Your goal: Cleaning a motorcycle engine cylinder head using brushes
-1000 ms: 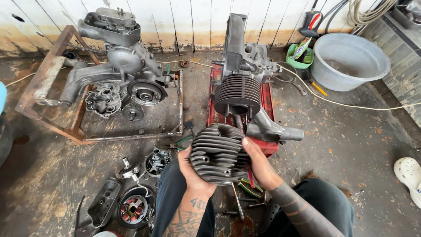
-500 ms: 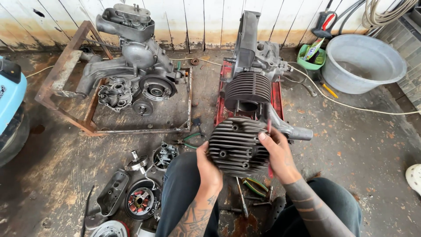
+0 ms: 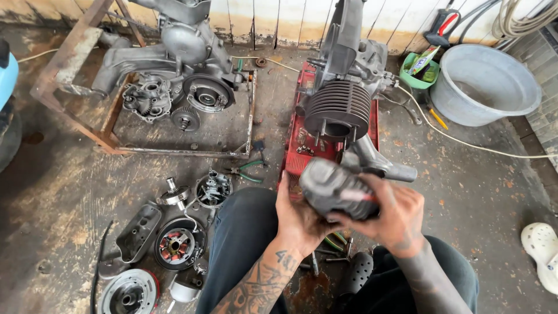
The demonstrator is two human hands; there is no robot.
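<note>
Both hands, left hand (image 3: 299,218) and right hand (image 3: 395,218), gripped the finned cylinder head (image 3: 337,189), just below the mounted cylinder (image 3: 339,110).

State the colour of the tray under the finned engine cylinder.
Red: the tray under the cylinder shows best in the head view.

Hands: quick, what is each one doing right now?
Left hand: closed on the finned engine part.
Right hand: closed on the same part.
</note>
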